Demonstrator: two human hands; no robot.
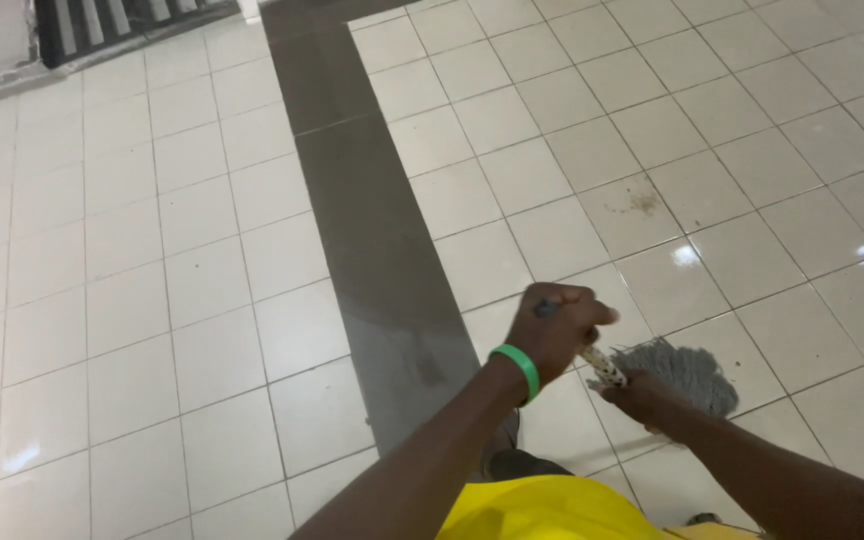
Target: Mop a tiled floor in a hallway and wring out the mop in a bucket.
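Observation:
My left hand [555, 328] is closed around the top end of a mop handle [602, 366], and a green wristband [519, 368] sits on that wrist. Just below it, my right hand [642, 397] grips the same pale speckled handle lower down. The grey stringy mop head [685, 372] lies spread on the white floor tiles right behind my right hand. Most of the handle is hidden by my two hands. I am wearing a yellow shirt [552, 510].
A dark grey tile strip [372, 230] runs from the top of the view down to my feet. A brownish dirty patch [640, 203] marks a white tile further ahead. A black-and-white striped grate or mat [112, 25] lies at the top left.

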